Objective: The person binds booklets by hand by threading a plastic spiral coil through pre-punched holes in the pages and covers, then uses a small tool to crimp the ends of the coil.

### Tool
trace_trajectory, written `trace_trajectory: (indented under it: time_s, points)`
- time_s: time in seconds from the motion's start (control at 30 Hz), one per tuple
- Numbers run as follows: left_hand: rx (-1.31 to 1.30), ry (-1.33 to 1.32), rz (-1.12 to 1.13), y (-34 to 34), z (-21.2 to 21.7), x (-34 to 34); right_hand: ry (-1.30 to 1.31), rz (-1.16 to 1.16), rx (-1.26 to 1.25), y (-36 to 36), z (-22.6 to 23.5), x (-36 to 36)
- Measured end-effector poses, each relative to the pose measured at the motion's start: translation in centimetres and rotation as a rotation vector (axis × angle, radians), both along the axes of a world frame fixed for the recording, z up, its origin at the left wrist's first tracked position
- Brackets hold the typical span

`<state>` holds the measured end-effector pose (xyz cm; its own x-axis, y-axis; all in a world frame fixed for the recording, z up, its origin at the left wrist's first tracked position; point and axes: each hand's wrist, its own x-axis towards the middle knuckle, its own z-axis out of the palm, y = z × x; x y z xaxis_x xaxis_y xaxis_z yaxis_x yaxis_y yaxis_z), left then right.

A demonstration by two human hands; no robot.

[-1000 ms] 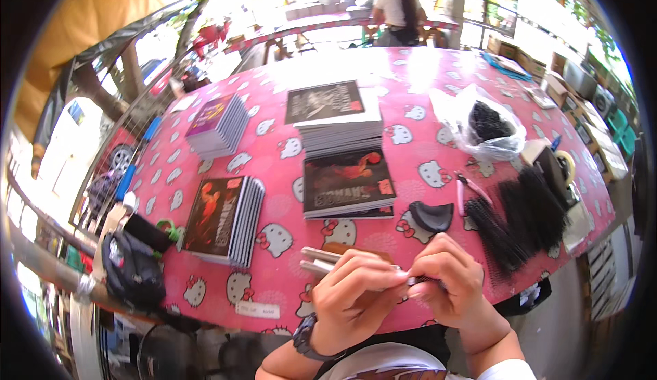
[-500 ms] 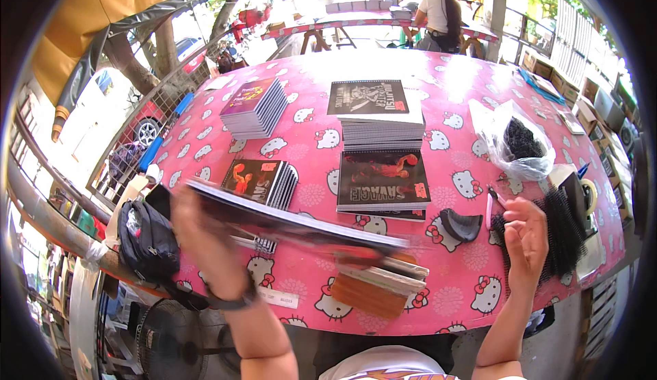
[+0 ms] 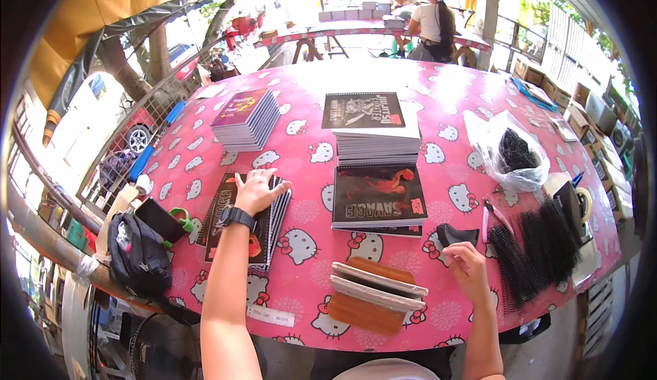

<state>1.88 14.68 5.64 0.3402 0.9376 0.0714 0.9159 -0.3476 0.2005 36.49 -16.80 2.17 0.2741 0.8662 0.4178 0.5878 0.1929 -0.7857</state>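
- At the near edge of the pink surface (image 3: 308, 291), a wooden block (image 3: 369, 298) with pale strips lies untouched.
- The right hand (image 3: 468, 265) hovers half-curled and empty, beside black binding combs (image 3: 534, 250).
- The left hand (image 3: 256, 190) presses flat, fingers spread, on a notebook stack (image 3: 274, 219).
- Farther stacks (image 3: 376, 133) leave open gaps between.

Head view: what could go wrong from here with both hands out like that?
1. The left hand presses flat on a notebook stack close to the table's left edge; a push could slide it toward the bag.
2. The right hand reaches near the black comb bindings and pliers; fingers could snag and scatter them.
3. The wooden holder sits near the front edge, where a forearm might knock it off.
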Motion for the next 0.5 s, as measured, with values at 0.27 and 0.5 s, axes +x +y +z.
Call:
trace_trajectory:
  time_s: [0.27,0.5]
  points:
    - [0.065,-0.072,-0.356,1.5,0.1,-0.2,0.026,0.039,-0.04,0.9,-0.8,0.7]
    - [0.027,-0.102,-0.418,1.7,1.0,0.2,0.062,-0.081,-0.231,9.1,0.5,2.6]
